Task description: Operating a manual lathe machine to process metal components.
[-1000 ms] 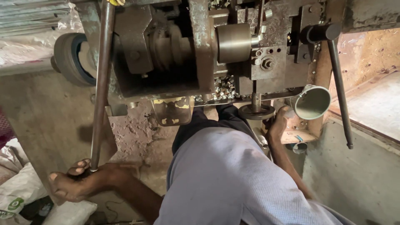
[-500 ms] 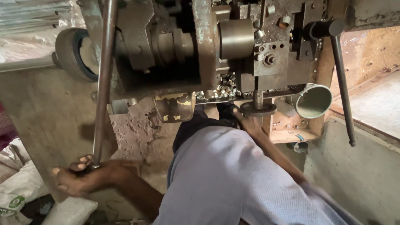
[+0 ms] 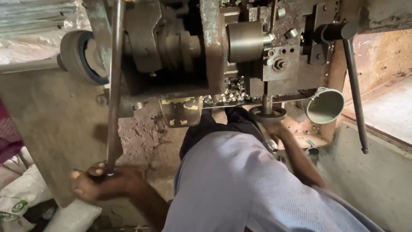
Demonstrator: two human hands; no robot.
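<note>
Head view: left hand (image 3: 101, 184) clenched round long lever's (image 3: 115, 86) lower end; right hand (image 3: 274, 128) at small handwheel (image 3: 267, 113), grip unclear. Risk: sleeve catching near spindle (image 3: 245, 41).

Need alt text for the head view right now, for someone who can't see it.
Looking down, the left hand grips the lower end of a long metal lever on a worn lathe-like machine, while the right hand reaches to a small handwheel under it. A metal cup hangs at right; white sacks lie at lower left.
</note>
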